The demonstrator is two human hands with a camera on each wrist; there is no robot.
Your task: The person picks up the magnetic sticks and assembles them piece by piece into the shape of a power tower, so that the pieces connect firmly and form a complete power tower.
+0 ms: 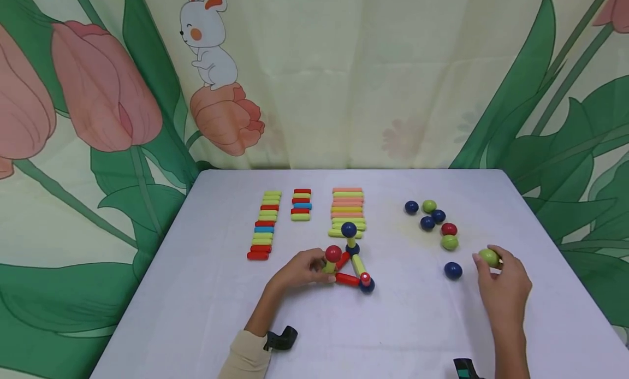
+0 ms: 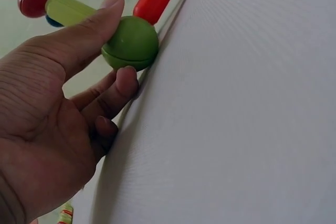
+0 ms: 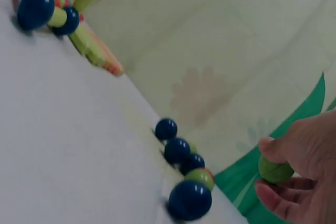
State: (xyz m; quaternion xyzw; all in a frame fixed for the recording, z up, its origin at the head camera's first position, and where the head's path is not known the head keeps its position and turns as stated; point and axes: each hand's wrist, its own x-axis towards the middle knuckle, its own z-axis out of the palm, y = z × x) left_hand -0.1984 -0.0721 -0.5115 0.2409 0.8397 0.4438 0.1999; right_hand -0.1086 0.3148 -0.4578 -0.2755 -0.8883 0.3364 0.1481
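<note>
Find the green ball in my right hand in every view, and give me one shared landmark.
Head: green ball right of centre, below mid-height, in the right hand.
Left wrist: not in it; another green ball shows there, upper half, left of centre.
Right wrist: green ball at lower right.
Shared landmark: the rod-and-ball frame, just below centre in head, at the top in left wrist, upper left in right wrist.

Left-hand ball: glossy green ball (image 2: 132,43), mostly covered in the head view by the left hand (image 1: 306,268).
Right-hand ball: glossy lime-green sphere (image 1: 488,258), partly behind the right hand (image 1: 505,287).
Red ball: glossy red ball (image 3: 210,174), nearly hidden in the right wrist view.
Bottom edge, head view: black wrist device (image 1: 466,368), cut off.
Lower left, left wrist view: red-and-green sticks (image 2: 66,214), too small to count.
</note>
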